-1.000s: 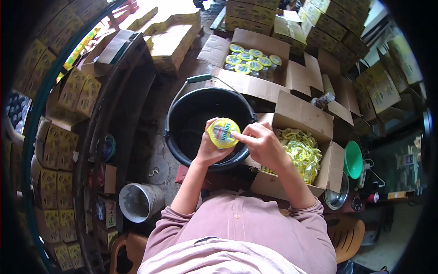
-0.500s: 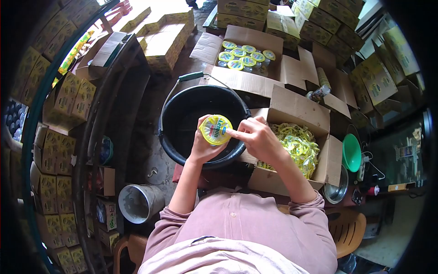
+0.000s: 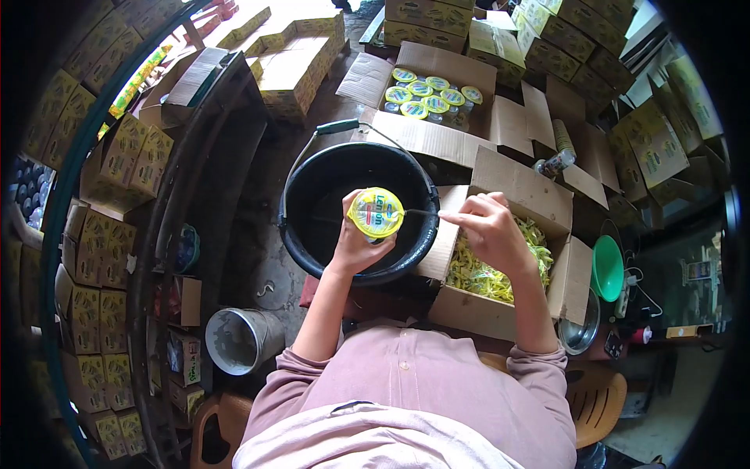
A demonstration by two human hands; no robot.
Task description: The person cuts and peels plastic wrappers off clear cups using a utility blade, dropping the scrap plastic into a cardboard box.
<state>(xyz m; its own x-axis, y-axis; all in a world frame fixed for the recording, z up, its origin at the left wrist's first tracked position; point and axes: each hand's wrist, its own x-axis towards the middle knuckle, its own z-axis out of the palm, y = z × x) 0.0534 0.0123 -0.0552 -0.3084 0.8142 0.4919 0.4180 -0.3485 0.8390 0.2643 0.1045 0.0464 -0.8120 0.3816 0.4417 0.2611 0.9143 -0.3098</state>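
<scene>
My left hand (image 3: 361, 248) is wrapped round a clear cup with a yellow-rimmed lid (image 3: 376, 213) printed "Lemon", held over the black bucket (image 3: 428, 248). To its right, my right hand (image 3: 494, 234) is closed, thumb and forefinger pinched together. A thin dark strip (image 3: 422, 213) spans from the lid's edge to those fingertips; its exact kind I cannot make out. Below my right hand stands a cardboard box (image 3: 476, 311) filled with a tangle of yellow-green plastic strips (image 3: 488, 273).
An open carton (image 3: 437, 137) beyond the bucket holds several yellow-lidded cups (image 3: 435, 103). A clear bottle (image 3: 556, 162) lies by the flaps. A green bowl (image 3: 607, 268) is at right, a grey bucket (image 3: 244, 341) at left. Stacked yellow cartons (image 3: 101, 313) line the left side.
My right hand has moved right, away from the lid, and the thin dark strip now shows between them. My left hand still holds the cup, which is turned slightly.
</scene>
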